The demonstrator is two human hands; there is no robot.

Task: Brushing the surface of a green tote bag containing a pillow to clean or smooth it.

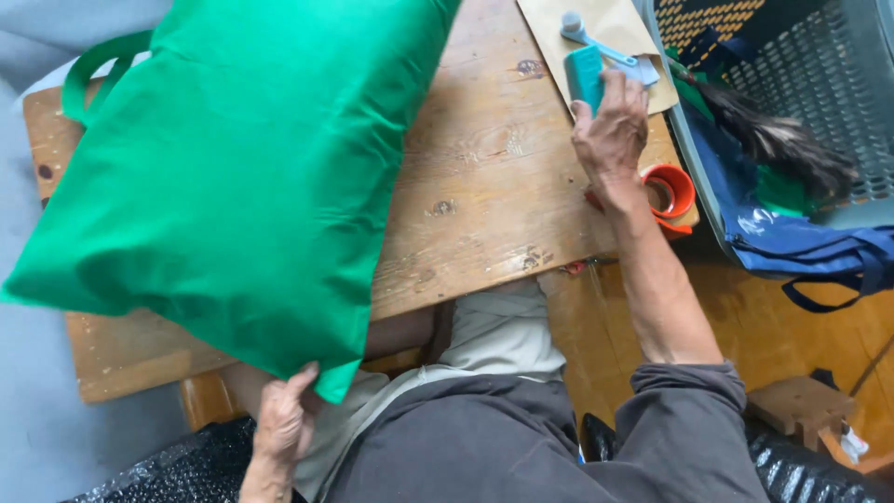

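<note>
Simultaneously: left hand [282, 424] pinched green bag [233, 158] at corner; right hand [612, 130] closed on teal tool [586, 76], orange tape roll [669, 191] beside wrist.

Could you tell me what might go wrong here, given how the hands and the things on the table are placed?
The right hand grips a teal tool beside an orange tape roll at the table edge; a nudge might tip the roll off. The left hand pinches only a corner of the green bag, which might slip.
</note>
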